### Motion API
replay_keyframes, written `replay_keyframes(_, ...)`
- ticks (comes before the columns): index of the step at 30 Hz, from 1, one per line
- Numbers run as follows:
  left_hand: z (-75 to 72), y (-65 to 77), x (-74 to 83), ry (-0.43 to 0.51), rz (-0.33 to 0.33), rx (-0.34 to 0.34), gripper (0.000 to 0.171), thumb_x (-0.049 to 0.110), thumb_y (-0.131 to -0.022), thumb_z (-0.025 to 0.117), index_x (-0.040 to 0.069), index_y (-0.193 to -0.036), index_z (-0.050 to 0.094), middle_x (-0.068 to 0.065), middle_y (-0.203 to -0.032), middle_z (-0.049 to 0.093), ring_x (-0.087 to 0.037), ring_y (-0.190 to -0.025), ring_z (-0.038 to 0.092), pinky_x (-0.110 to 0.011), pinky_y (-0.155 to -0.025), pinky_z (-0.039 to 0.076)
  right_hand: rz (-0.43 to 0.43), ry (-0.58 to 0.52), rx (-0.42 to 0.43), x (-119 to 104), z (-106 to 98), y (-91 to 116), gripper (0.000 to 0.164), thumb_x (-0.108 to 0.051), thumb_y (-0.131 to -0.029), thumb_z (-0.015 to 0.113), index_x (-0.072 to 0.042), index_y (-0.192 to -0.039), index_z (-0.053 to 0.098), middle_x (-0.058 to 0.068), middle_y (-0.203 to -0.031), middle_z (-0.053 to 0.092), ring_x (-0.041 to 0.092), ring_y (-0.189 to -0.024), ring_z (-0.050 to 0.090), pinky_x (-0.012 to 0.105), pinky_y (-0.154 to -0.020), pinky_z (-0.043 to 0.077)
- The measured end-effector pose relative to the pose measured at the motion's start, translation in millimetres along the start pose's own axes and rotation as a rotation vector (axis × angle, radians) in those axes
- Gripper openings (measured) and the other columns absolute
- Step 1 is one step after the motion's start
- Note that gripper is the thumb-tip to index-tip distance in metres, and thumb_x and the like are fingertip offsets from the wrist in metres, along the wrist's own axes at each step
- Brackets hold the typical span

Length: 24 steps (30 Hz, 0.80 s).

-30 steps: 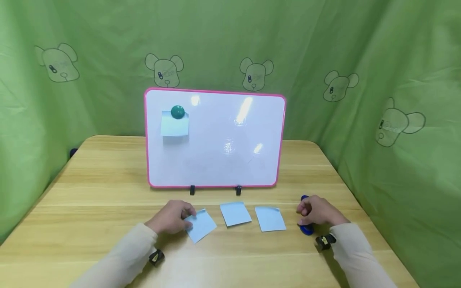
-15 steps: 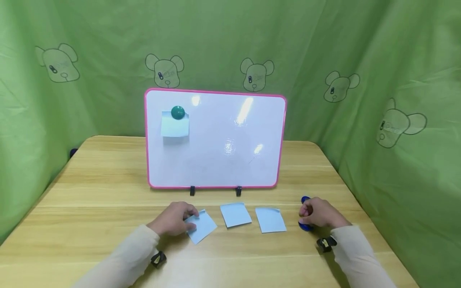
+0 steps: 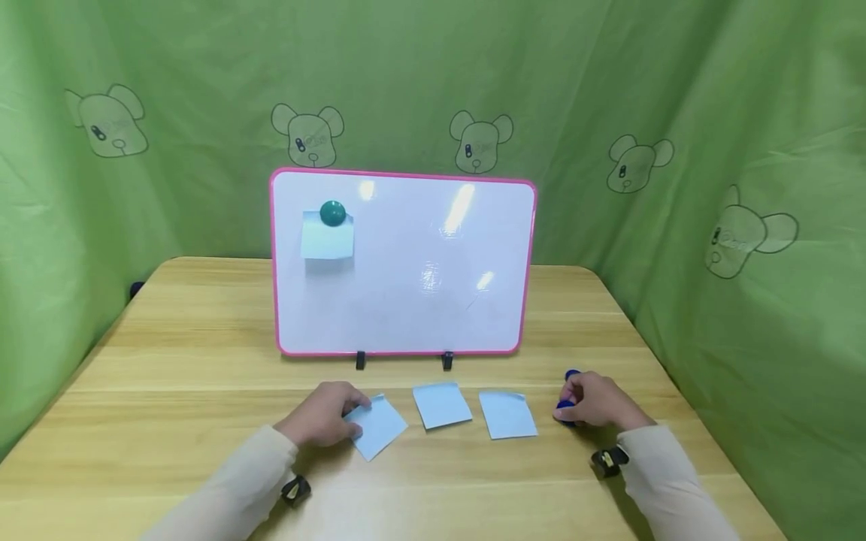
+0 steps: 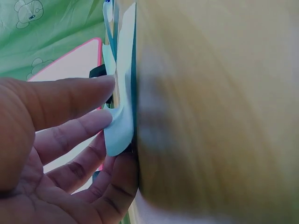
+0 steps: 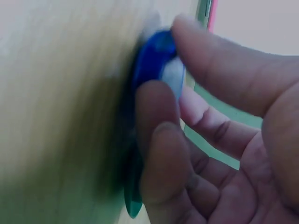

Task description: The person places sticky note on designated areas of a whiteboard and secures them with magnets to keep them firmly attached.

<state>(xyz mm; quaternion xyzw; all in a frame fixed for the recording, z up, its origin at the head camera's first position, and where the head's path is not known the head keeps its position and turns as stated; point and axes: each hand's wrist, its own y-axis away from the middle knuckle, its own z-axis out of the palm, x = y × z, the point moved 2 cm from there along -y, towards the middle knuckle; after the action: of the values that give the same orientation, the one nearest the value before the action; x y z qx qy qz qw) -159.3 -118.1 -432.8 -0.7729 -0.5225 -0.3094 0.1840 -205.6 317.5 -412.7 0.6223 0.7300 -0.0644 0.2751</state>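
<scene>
At the left sticky note (image 3: pixel 380 430), my left hand (image 3: pixel 323 415) has its thumb and fingertips spread over the near-left edge. In the left wrist view the end of this pale blue note (image 4: pixel 122 126) curls up against a fingertip, while the thumb stands apart from that finger. My right hand (image 3: pixel 598 398) pinches a round blue magnet (image 3: pixel 564 406) between thumb and fingers. Its tilted blue disc (image 5: pixel 152 58) shows a whitish underside in the right wrist view. Just behind these fingers, a second blue magnet (image 3: pixel 572 373) lies on the table, partly hidden.
Two more sticky notes, a middle one (image 3: pixel 443 406) and a right one (image 3: pixel 508 415), lie between my hands. Behind them stands a pink-framed whiteboard (image 3: pixel 419 308) on black feet (image 3: pixel 361 361). A green magnet (image 3: pixel 333 213) holds a note (image 3: pixel 328 239) there. Green curtains (image 3: pixel 406 60) surround the wooden table (image 3: pixel 169 361).
The near blue magnet, earlier lying below my right fingers, is now tilted and held between them, a little farther left. My left hand stays at the left note with only slight finger movement.
</scene>
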Motion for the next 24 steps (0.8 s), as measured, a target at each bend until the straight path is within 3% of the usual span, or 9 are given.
replay_keyframes(8,-1.0,0.0,-0.4,0.027,-0.024,0.055,0.033,-0.001,-0.072,0.078,0.005,-0.104,0.070,-0.012,-0.110,0.065,-0.029,-0.096,0.062,-0.045,-0.084,0.053,0.042,-0.058,0.007,2.3,3.6,-2.6,0.019,-0.015,-0.083,0.076,-0.005,-0.088,0.060,0.005,-0.073,0.057,0.018,-0.063,0.056,0.033,-0.056,0.049)
replay_keyframes(20,-4.8,-1.7,0.7,0.097,-0.041,0.142,0.037,-0.012,-0.069,0.071,0.008,-0.101,0.067,-0.013,-0.114,0.062,-0.036,-0.102,0.061,-0.047,-0.087,0.053,0.054,-0.052,0.040,-2.1,-0.4,0.5,0.027,-0.028,-0.092,0.065,-0.008,-0.082,0.051,0.004,-0.071,0.057,0.019,-0.065,0.053,0.031,-0.055,0.044)
replay_keyframes(24,-6.4,-3.1,0.0,0.106,-0.028,0.161,0.031,-0.014,-0.071,0.068,0.010,-0.090,0.061,-0.012,-0.107,0.062,-0.034,-0.098,0.063,-0.045,-0.085,0.054,0.037,-0.050,0.050,-3.4,-1.8,1.3,0.028,-0.027,-0.093,0.065,-0.008,-0.080,0.049,0.004,-0.070,0.055,0.020,-0.064,0.052,0.032,-0.055,0.043)
